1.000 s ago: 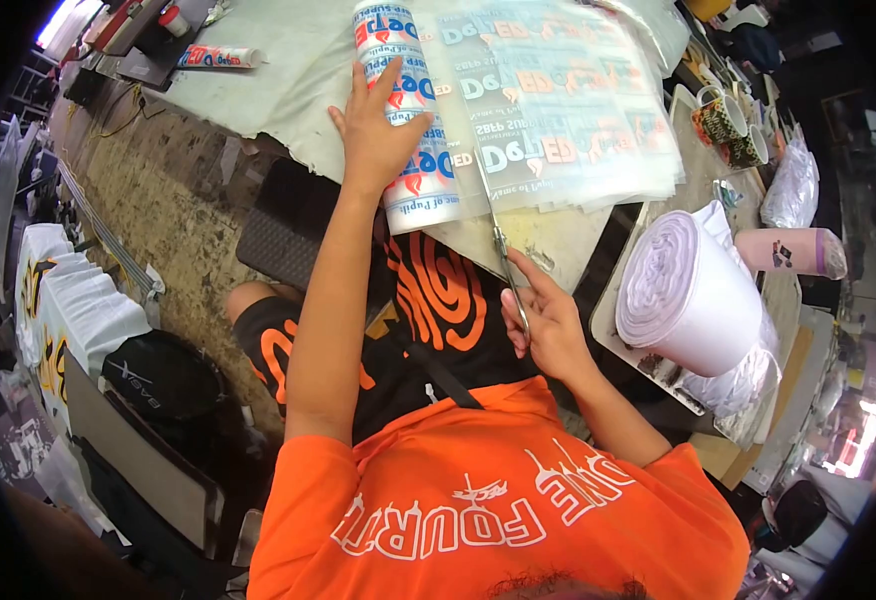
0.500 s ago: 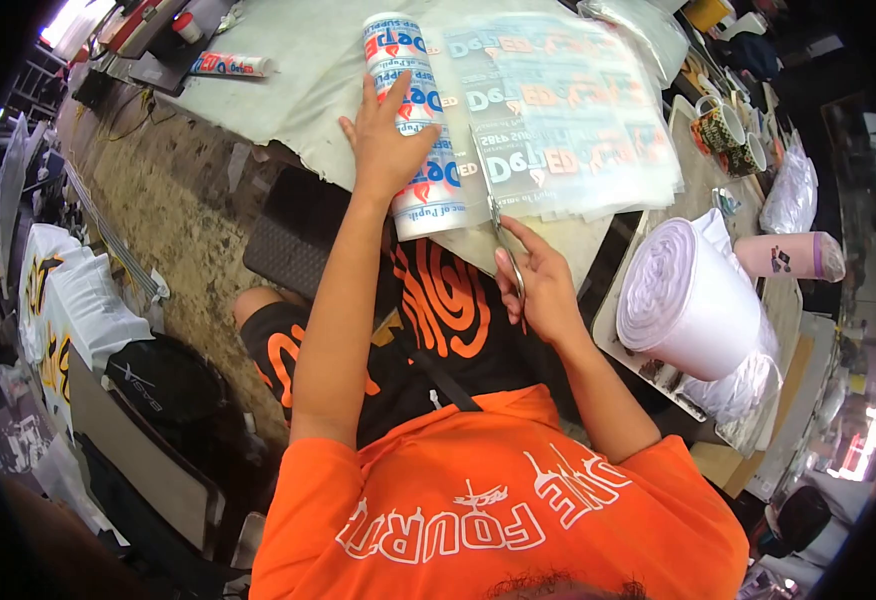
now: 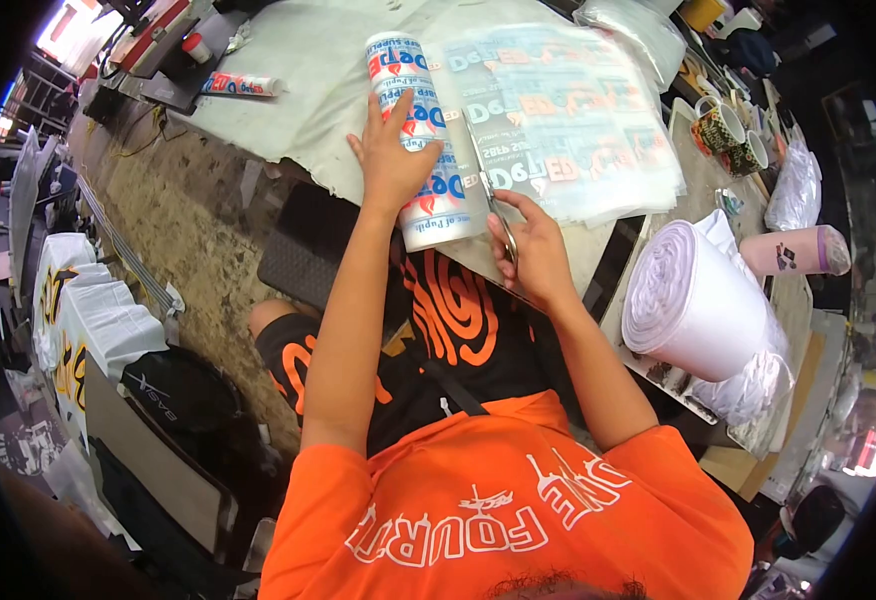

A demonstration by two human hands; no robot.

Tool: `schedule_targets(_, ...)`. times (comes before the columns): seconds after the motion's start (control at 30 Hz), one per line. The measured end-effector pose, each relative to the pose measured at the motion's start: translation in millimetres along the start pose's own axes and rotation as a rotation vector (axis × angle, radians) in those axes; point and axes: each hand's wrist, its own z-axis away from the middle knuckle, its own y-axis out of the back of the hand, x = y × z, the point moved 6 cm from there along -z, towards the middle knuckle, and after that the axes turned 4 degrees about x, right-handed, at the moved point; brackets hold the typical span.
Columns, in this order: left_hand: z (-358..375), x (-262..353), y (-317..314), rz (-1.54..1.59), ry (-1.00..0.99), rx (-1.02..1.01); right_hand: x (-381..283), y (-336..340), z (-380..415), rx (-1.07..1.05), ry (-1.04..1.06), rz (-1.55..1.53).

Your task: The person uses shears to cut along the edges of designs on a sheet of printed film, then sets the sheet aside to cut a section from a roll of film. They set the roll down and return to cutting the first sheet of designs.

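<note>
A roll of printed film (image 3: 438,225) with blue and red lettering lies lengthwise on the pale cloth-covered table (image 3: 298,120). My left hand (image 3: 398,165) presses on top of it, fingers spread. A pair of scissors (image 3: 508,238) is in my right hand (image 3: 540,255), whose fingers are through or around the handles; the blades point away from me. They lie at the near part of the film, just right of the roll. Translucent printed sheets (image 3: 598,150) are stacked to the right, partly under the film coming off the roll.
On the right stand a thick white roll (image 3: 698,300), a pink cylinder (image 3: 796,252) and two patterned mugs (image 3: 718,128). A smaller printed roll (image 3: 245,85) lies at the table's far left. A black bag (image 3: 183,390) is at lower left.
My right hand has moved the scissors forward along the film, away from me. My left hand stays on the roll. The whole view has shifted slightly.
</note>
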Motion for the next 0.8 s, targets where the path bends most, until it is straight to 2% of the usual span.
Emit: schedule_targets(0.8, -0.8, 1.9, 3.1, -0.022, 0.001, -0.025, -23.8, -15.2, -69.2, 0.049, 0.026, 0.064)
